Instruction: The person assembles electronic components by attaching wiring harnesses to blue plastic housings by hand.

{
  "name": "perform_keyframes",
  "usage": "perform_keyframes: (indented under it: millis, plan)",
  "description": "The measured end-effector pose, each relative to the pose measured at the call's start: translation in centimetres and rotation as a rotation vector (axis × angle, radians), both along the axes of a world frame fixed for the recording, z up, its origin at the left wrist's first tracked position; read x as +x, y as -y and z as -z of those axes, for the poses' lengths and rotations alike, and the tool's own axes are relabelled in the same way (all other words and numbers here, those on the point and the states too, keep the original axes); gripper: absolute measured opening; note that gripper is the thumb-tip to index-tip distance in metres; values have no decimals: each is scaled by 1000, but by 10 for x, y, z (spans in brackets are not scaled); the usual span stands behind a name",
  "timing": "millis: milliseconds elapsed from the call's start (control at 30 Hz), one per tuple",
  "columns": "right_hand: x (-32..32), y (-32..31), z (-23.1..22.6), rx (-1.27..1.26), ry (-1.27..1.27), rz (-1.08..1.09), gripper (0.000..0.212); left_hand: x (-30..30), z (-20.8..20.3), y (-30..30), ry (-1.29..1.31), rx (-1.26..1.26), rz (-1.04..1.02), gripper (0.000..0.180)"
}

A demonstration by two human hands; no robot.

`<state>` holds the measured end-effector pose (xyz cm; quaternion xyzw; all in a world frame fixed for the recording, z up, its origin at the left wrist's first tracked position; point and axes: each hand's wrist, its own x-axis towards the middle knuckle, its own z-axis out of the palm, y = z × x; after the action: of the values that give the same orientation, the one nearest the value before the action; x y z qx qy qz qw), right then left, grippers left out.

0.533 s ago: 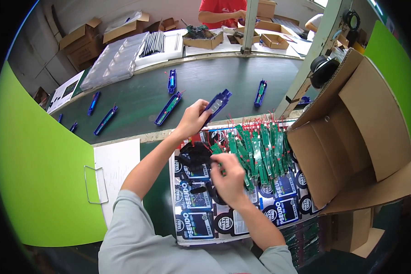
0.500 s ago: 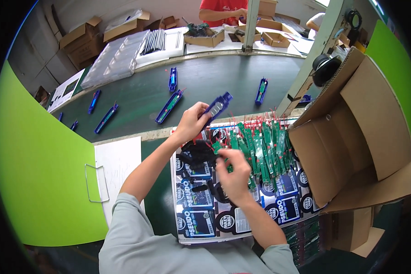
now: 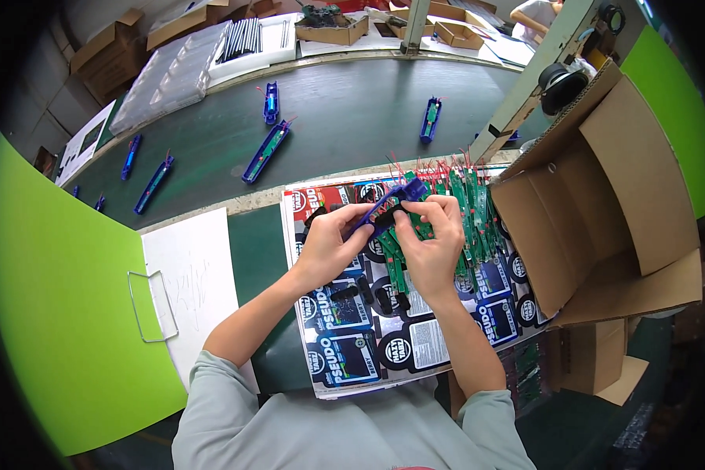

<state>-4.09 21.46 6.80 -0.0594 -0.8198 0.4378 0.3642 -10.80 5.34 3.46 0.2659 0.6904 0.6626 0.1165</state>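
Note:
My left hand (image 3: 330, 241) is closed around one end of a blue plastic housing (image 3: 413, 188), long and trough-shaped, holding it tilted above the work surface. Fingers of my right hand (image 3: 432, 239) pinch at a small black piece (image 3: 387, 218) against the open side of the housing; the fingertips partly hide it. Beneath and to the right lies a heap of narrow green circuit boards (image 3: 468, 204) with red wires. Several loose black pieces (image 3: 365, 290) rest below my hands on a stack of printed sheets (image 3: 352, 368).
Across the dark green belt (image 3: 345, 110) lie several blue housings (image 3: 266, 151), some with green boards inside. An open cardboard box (image 3: 595, 227) stands at right beside a metal post (image 3: 525, 102). Green panels (image 3: 55, 313) flank both sides. A white sheet (image 3: 192, 290) lies at left.
My right hand has risen from the black pieces to the housing, bringing a black piece. My left hand has drawn the housing slightly lower. The whole view has shifted.

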Motion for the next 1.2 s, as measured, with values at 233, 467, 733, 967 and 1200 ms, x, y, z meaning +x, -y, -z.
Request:
perform_keyframes:
  millis: [233,467,733,967,1200]
  plan:
    - [-1,7,0,399,-65,136,15,10,-13,0,-49,-66,14,30]
    - [7,12,11,546,-83,185,21,13,-12,-3,-112,-147,-93,22]
    - [9,-1,-10,-21,40,112,60,17,-12,-7,-631,-89,-225,19]
    - [8,-36,-3,-169,179,-222,49,14,-13,-4,-295,-81,-162,26]
    - [2,-115,2,305,240,143,19,3,-4,-5,76,37,-74,29]
